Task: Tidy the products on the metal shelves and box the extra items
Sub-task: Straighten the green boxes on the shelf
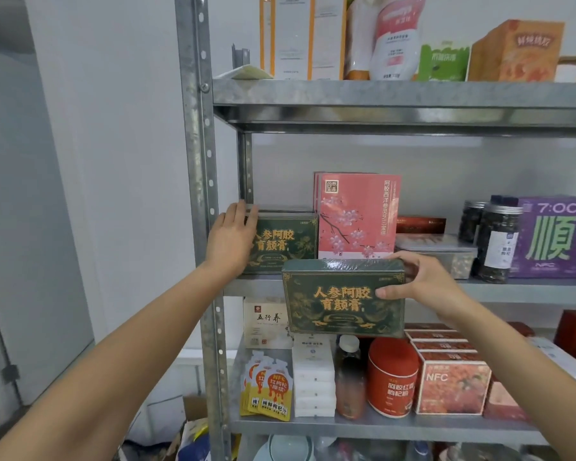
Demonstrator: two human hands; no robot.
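Observation:
My right hand (423,284) grips a dark green box with gold lettering (340,301) by its right end, holding it in front of the middle shelf's edge (512,289). My left hand (231,237) lies flat with straight fingers against the left front of a matching green box (290,244) that stands at the left end of the middle shelf. More boxes of the same kind seem to stand behind it. A tall pink box with blossoms (358,217) stands just right of the green one.
On the middle shelf to the right stand a clear lidded tub (436,251), dark jars (497,241) and a purple box (556,237). The lower shelf holds orange pouches (270,390), white boxes, a bottle, a red can (393,377) and red NFC boxes. The upright post (200,194) is at left.

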